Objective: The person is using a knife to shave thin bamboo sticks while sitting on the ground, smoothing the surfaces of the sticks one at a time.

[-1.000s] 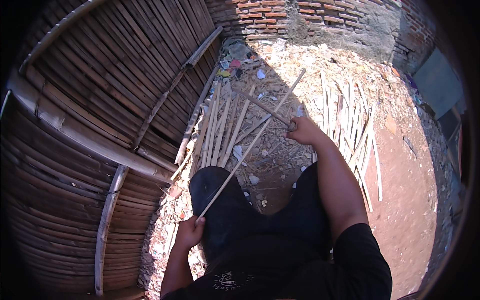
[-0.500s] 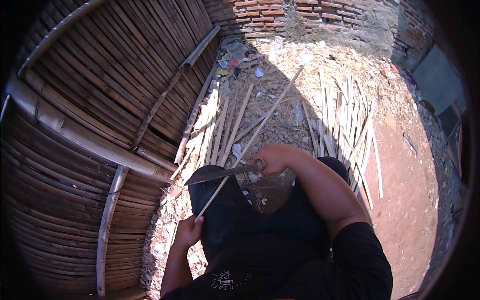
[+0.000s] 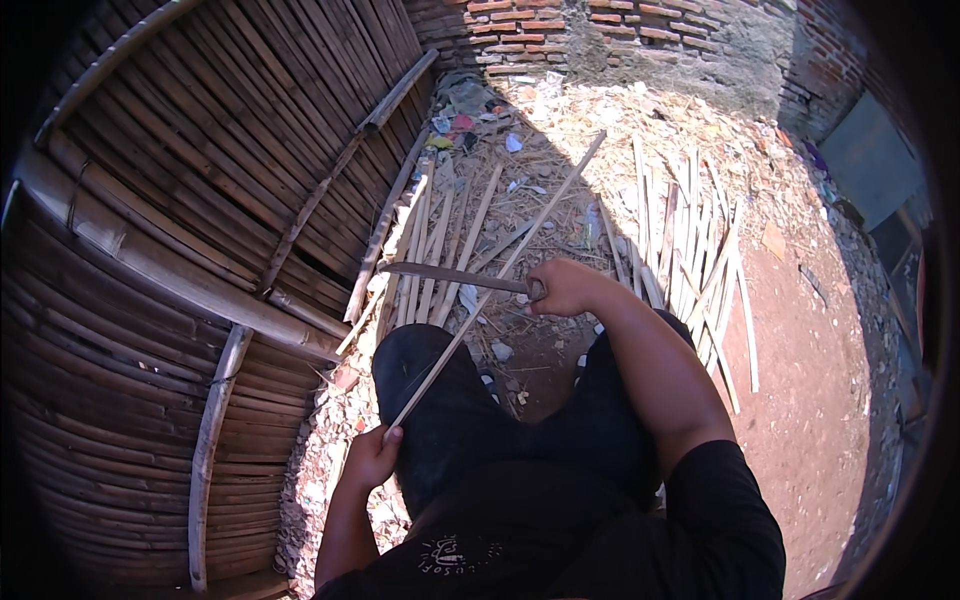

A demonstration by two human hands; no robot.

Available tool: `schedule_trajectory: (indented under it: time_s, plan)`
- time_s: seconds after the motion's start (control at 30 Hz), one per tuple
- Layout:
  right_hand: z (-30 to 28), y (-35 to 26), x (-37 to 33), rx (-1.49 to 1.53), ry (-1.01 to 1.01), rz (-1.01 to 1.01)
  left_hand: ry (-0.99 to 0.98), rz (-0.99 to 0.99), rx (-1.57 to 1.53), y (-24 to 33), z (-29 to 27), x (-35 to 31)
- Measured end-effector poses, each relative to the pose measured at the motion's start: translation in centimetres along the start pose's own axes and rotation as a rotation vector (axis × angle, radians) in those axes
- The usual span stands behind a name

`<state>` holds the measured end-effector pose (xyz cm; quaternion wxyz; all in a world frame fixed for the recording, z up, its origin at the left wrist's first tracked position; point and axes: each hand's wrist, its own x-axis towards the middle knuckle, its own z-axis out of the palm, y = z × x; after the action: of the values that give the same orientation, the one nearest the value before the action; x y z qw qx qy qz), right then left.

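Note:
My left hand (image 3: 374,457) is closed round the near end of a long, thin bamboo strip (image 3: 537,227). The strip slants up and to the right, across my left thigh, toward the sunlit litter. In my right hand (image 3: 565,288) is the handle of a machete (image 3: 450,275). Its dark blade points left and crosses the strip a little beyond my knees. Whether the blade touches the strip I cannot tell. My right fingers wrap the handle and hide most of it.
Several pale strips (image 3: 428,235) lie on the ground beside the bamboo wall (image 3: 200,150) at left. Another pile of strips (image 3: 690,240) lies to the right, on litter and bare earth. A brick wall (image 3: 640,40) stands at the far side, with a grey panel (image 3: 872,160) at far right.
My right hand has moved the machete away from me and slightly right along the strip, from above my left knee to beyond it. My left hand keeps its hold and has barely shifted.

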<state>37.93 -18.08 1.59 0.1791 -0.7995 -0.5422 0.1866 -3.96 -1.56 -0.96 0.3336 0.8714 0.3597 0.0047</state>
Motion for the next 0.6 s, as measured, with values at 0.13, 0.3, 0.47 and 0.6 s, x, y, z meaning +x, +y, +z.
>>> schedule_trajectory:
  time_s: [0.13,0.3,0.47,0.6]
  plan:
    - [0.2,-4.4,-1.1,-0.076,-0.211,-0.179,-0.018,-0.004,-0.009,-0.2,-0.2,-0.3]
    - [-2.4,-2.4,-2.1,-0.05,-0.111,-0.073,-0.054,0.004,-0.057,-1.3,-0.2,-1.4]
    - [-3.6,1.2,-2.6,0.064,0.127,0.099,-0.143,-0.091,-0.129,-2.5,-0.2,-2.6]
    - [-2.0,-1.2,-2.8,-0.032,-0.008,-0.025,-0.194,-0.105,-0.251,-2.8,-0.4,-2.6]
